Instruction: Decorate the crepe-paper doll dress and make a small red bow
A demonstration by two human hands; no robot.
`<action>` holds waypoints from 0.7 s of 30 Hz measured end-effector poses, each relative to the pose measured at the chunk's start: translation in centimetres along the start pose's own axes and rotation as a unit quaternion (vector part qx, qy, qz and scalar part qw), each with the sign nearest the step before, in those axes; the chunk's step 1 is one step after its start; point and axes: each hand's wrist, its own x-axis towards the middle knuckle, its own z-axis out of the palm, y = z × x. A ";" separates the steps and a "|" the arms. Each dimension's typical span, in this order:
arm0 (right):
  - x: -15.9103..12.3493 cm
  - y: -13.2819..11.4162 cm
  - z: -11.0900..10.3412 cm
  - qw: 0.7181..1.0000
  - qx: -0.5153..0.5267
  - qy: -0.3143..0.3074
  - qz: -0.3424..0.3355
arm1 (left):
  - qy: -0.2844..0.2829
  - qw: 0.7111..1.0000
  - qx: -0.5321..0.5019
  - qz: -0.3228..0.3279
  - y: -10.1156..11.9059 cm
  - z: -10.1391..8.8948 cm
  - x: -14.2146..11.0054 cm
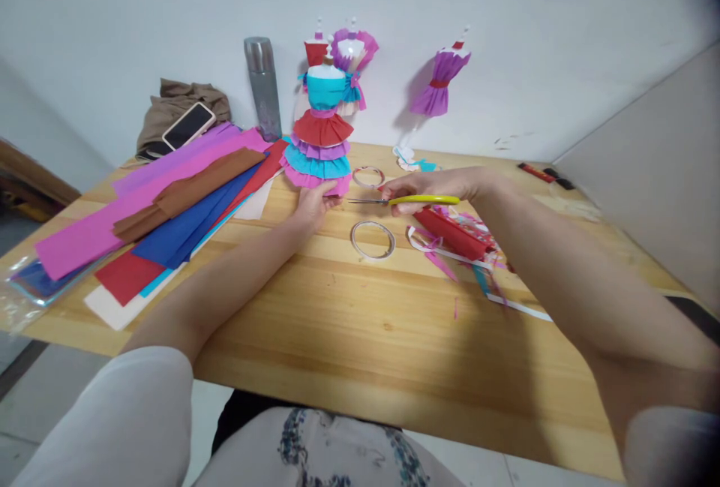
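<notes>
A miniature dress form (323,127) stands upright in a tiered crepe-paper dress, with a turquoise bodice and red, purple, turquoise and pink ruffles. My left hand (315,209) is closed at its foot, fingers on the pink bottom ruffle; the base under it is hidden. To the right, my right hand (413,190) grips scissors (430,200) with yellow handles. Their blades point left toward the hem and look closed or nearly so, apart from the paper. Two rolls of thin tape, a nearer one (373,240) and a farther one (368,176), lie by the blades.
Folded crepe-paper sheets (196,194) cover the left side. A grey flask (263,89), phone (190,125) and brown cloth (169,108) stand or lie behind them. Other dressed forms, one in purple (442,82), line the wall. Paper scraps (495,235) surround a red roll (453,232).
</notes>
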 end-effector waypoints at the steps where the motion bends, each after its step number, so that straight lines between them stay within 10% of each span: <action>1: 0.5 0.1 -0.4 0.999 0.026 -0.013 0.019 | -0.003 1.000 -0.002 -0.001 0.0 -0.1 0.1; 21: 6.6 2.3 -3.9 0.990 0.034 -0.136 -0.008 | -0.053 0.998 0.001 -0.031 -0.5 -1.0 0.8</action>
